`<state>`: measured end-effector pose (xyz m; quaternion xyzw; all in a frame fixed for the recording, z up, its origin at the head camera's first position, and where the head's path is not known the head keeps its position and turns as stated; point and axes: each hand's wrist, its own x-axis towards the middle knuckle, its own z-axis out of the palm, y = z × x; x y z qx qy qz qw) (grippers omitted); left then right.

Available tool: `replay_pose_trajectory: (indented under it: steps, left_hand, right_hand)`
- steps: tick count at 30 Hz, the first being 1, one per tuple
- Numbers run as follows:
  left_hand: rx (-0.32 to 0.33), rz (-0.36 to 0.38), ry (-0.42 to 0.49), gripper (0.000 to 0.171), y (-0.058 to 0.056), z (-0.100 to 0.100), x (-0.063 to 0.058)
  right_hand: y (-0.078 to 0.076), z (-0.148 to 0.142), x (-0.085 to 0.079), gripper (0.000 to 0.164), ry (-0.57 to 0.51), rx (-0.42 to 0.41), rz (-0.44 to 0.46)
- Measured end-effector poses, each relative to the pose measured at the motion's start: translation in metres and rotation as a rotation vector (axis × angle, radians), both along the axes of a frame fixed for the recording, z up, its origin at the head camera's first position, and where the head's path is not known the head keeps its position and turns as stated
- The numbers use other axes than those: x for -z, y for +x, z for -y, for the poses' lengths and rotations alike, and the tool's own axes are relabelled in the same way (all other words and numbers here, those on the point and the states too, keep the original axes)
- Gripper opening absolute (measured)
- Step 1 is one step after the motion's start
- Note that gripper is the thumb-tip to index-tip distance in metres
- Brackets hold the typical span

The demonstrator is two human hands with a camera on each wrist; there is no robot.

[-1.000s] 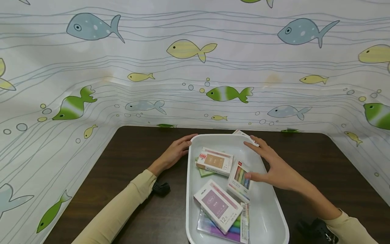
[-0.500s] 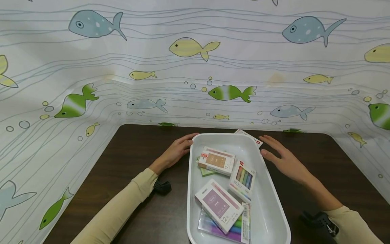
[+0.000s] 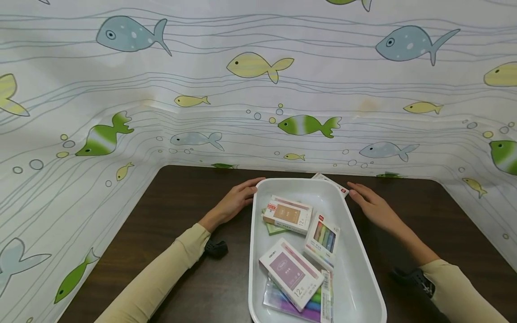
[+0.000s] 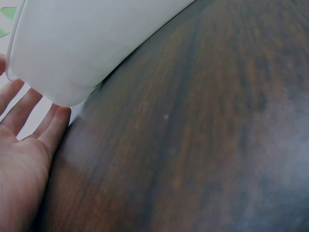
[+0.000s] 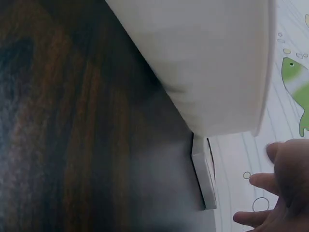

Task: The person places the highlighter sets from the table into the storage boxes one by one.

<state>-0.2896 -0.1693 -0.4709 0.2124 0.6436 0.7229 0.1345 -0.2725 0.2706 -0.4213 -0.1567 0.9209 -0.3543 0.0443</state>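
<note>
A white plastic bin (image 3: 353, 287) stands on the dark table. My left hand (image 3: 233, 202) rests its extended fingers against the bin's far left corner; the left wrist view shows those fingers (image 4: 59, 121) at the bin's end. My right hand (image 3: 375, 207) is off the bin's far right side, fingers extended and holding nothing. Close to its fingertips lies a white box (image 3: 336, 183), partly hidden behind the bin. Inside the bin are a box with a brown label (image 3: 287, 214), a windowed box of coloured sticks (image 3: 322, 241) and a box with a purple label (image 3: 290, 271).
Beneath the purple-labelled box lies a clear-fronted pack of coloured items (image 3: 278, 306). A green item (image 3: 275, 229) shows under the brown-labelled box. A fish-patterned sheet (image 3: 242, 27) hangs behind the brown table (image 3: 194, 188) and along its sides.
My right hand has moved from above the bin's right rim to outside it, beside the box behind. The left hand stays at the corner. The view has shifted slightly.
</note>
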Motion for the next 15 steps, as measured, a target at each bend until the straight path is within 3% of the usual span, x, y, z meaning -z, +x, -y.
replay_pose_trajectory:
  steps: [9,15]
  left_hand:
    - [-0.01,0.009,-0.007,0.047,0.0,-0.001,0.0]
    - [-0.008,0.013,0.001,0.047,0.0,-0.001,0.001]
  right_hand:
    - [-0.02,-0.001,0.021,0.066,0.094,0.019,-0.053]
    - [-0.03,0.002,0.033,0.057,0.107,-0.018,-0.131]
